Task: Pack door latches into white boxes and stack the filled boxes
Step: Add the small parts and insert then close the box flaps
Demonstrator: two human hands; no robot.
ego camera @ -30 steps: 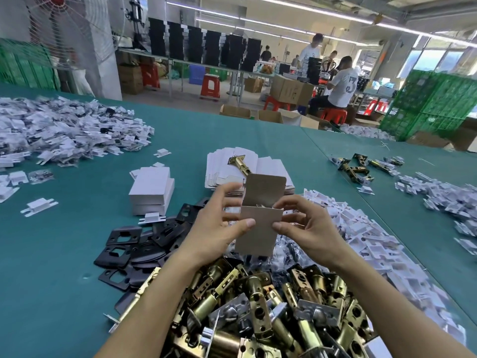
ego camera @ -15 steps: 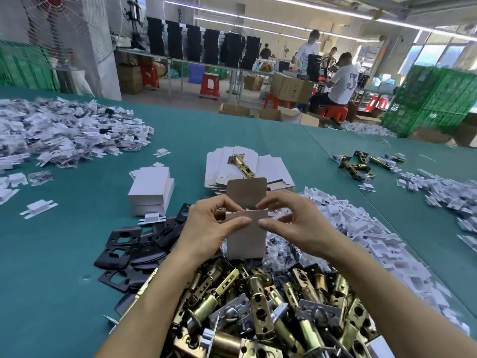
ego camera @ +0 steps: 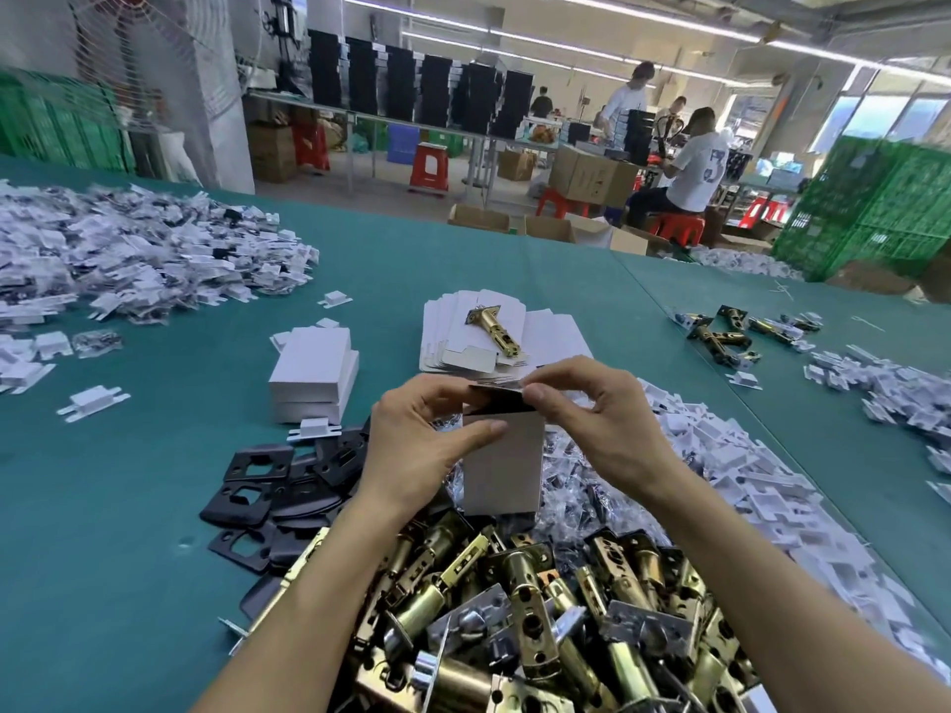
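I hold a small white box (ego camera: 503, 463) upright above a heap of brass door latches (ego camera: 525, 609). My left hand (ego camera: 419, 445) grips its left side, thumb across the front. My right hand (ego camera: 597, 419) pinches the top flap, which is folded nearly flat over the box's mouth. What is inside the box is hidden. A stack of two closed white boxes (ego camera: 314, 375) sits to the left. Flat unfolded box blanks (ego camera: 463, 326) lie behind, with a single brass latch (ego camera: 491, 329) on top.
Black strike plates (ego camera: 278, 481) lie left of the latch heap. White plastic parts (ego camera: 761, 476) and bagged screws spread to the right; a large white pile (ego camera: 128, 259) fills the far left. More latches (ego camera: 725, 337) lie far right. People work beyond the green table (ego camera: 103, 506).
The box's top flap stood upright and open a second ago; my right hand has folded it down over the opening. The box has sunk slightly towards the latch heap.
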